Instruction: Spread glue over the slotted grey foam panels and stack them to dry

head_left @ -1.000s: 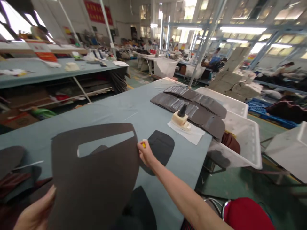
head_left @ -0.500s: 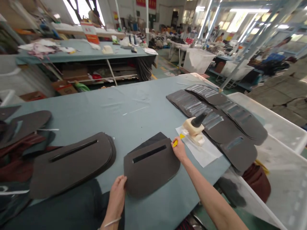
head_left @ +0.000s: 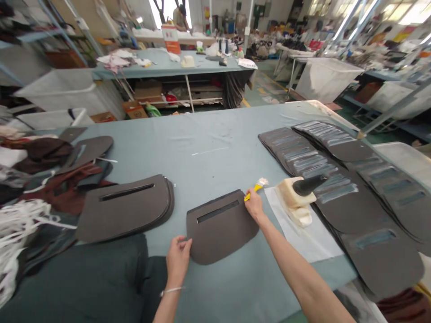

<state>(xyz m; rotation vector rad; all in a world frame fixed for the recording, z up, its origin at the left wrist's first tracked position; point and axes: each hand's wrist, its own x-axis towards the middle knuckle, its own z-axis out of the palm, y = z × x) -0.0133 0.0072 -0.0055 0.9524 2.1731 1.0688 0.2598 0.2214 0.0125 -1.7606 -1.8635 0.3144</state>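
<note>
A dark brown slotted panel (head_left: 222,235) lies in front of me, with a black piece showing along its back edge and through the slot. My left hand (head_left: 178,258) is at its left edge, fingers bent and thumb against the rim. At the far right corner, my right hand (head_left: 253,206) is closed round a yellow-handled brush (head_left: 257,188), its pale bristles pointing away. Those fingers also rest at the panel's corner. Right of it, a cream glue bottle (head_left: 291,197) with a black nozzle lies tilted on a white sheet (head_left: 323,244).
A stack of slotted panels (head_left: 131,208) lies to the left. Overlapping brown panels with shiny smeared strips (head_left: 336,179) cover the right side. Dark cloth (head_left: 84,278) and white cords (head_left: 20,242) are at the near left. Another table (head_left: 151,67) stands beyond.
The slotted panel now sits nearly in line with the black piece, which stuck out behind it before. My view has swung, and the brush bristles have come into plain sight.
</note>
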